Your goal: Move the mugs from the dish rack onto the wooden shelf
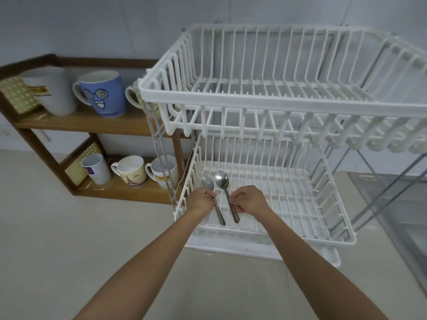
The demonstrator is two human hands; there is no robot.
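Note:
A white two-tier dish rack (254, 99) stands on the counter; I see no mugs in either tier. My left hand (200, 199) grips the handle of a metal spoon (207, 182) over the lower tier's front left. My right hand (250, 199) grips a second metal spoon (222, 179) beside it. The wooden shelf (87, 125) at left holds a white mug (54, 90), a blue face mug (102, 93) and a partly hidden mug (132, 94) on top. Below stand a small white mug (97, 168), a patterned mug (130, 170) and a white logo mug (163, 172).
The pale counter (69, 239) spreads in front and to the left. A steel sink (397, 204) lies to the right of the rack. A white drip tray (254, 249) sits under the rack. Woven panels (17, 93) close the shelf's left side.

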